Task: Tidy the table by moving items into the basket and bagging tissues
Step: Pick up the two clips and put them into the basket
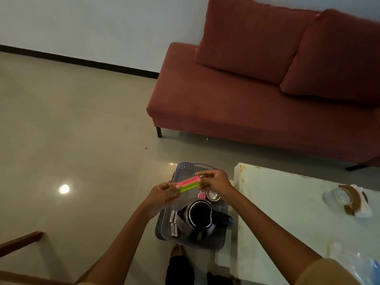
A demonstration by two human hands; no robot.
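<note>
Dim room, colours muted, a touch grainy. One hard round glare spot burns on the glossy floor [64,189], a light bouncing back from above, and a fainter gleam sits by the basket [185,167] rim. The glass tabletop [287,202] carries a pale milky sheen. The kettle [200,214] mouth reads pure black. The pink and green plastic piece [188,183] is the one vivid colour. Wide-angle bending curves the baseboard [82,62]. The sofa [246,103] cushions smear soft top right, and the plastic bag [353,262] blurs in the bottom corner.

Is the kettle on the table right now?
No, the kettle stands inside the basket on the floor, beside the table.
</note>
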